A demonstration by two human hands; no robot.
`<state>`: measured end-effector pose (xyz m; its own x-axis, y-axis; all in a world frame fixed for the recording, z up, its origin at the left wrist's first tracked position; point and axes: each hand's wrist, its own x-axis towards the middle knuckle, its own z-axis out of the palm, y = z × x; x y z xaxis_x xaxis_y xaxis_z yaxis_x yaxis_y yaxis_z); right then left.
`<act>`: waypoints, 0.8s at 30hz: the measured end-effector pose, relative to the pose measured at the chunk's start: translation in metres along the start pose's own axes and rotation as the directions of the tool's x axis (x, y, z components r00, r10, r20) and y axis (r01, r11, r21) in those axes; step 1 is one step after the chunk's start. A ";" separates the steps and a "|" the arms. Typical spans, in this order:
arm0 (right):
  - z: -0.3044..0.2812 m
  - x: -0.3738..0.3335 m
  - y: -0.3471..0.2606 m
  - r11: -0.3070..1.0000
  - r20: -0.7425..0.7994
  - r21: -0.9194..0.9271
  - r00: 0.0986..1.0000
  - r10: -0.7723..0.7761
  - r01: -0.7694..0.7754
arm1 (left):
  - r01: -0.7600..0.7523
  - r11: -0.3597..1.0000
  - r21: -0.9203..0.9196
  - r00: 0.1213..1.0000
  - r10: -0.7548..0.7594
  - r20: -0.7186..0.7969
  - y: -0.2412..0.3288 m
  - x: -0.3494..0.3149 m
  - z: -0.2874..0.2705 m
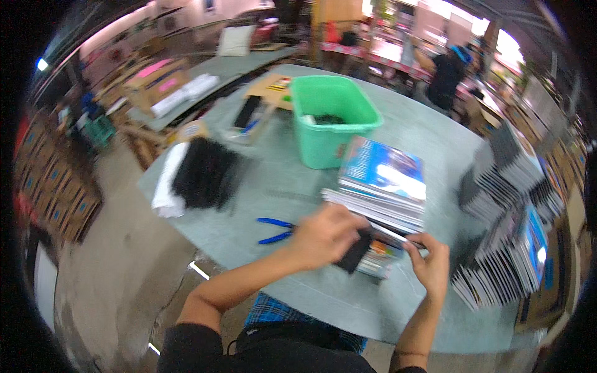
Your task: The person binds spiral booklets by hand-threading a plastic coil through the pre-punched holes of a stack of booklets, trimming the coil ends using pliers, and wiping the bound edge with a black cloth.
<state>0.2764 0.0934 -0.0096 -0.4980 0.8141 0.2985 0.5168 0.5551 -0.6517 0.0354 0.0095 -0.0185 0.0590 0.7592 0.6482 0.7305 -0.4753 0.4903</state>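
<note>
Over the near part of the table, my right hand (pixel 429 258) pinches the right end of a thin book (pixel 388 231), held edge-up in front of a stack. At the book's left end is my left hand (pixel 326 236), its fingers curled together and smeared by motion; what they grip is hard to make out. A flat black piece (pixel 354 253) shows just below these fingers, and a colourful booklet (pixel 377 256) lies beneath. Behind my hands rises a stack of blue-covered books (pixel 385 171). Pliers with blue handles (pixel 275 230) lie left of my left hand.
A green plastic bin (pixel 336 127) stands behind the stack, dark bits inside. At left, a heap of thin black strands (pixel 208 174) lies on white wrapping (pixel 171 186). Piled books (pixel 504 248) fill the table's right side. Farther off are cartons (pixel 158 81) and another person (pixel 451 71).
</note>
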 end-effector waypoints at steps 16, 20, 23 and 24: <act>0.048 -0.015 0.042 0.684 -0.164 0.728 0.955 0.246 -0.051 | 0.014 0.998 -0.055 0.975 -0.026 -0.221 0.035 0.034 0.001; 0.049 -0.019 0.051 0.790 -0.228 0.613 0.956 0.185 -0.007 | 0.057 0.987 0.151 0.992 -0.073 0.103 0.024 0.019 0.028; 0.050 -0.025 0.071 0.797 -0.362 0.595 0.920 0.153 0.101 | -0.059 0.996 -0.070 0.989 0.068 0.135 0.024 0.015 0.039; 0.048 -0.027 0.080 0.770 -0.313 0.626 0.944 0.103 0.124 | -0.051 0.992 -0.116 0.998 0.047 -0.042 0.038 0.024 0.033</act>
<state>0.2974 0.1076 -0.1034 -0.1994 0.8790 0.4332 -0.0992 0.4217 -0.9013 0.0869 0.0248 -0.0038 0.0646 0.7169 0.6942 0.6429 -0.5620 0.5205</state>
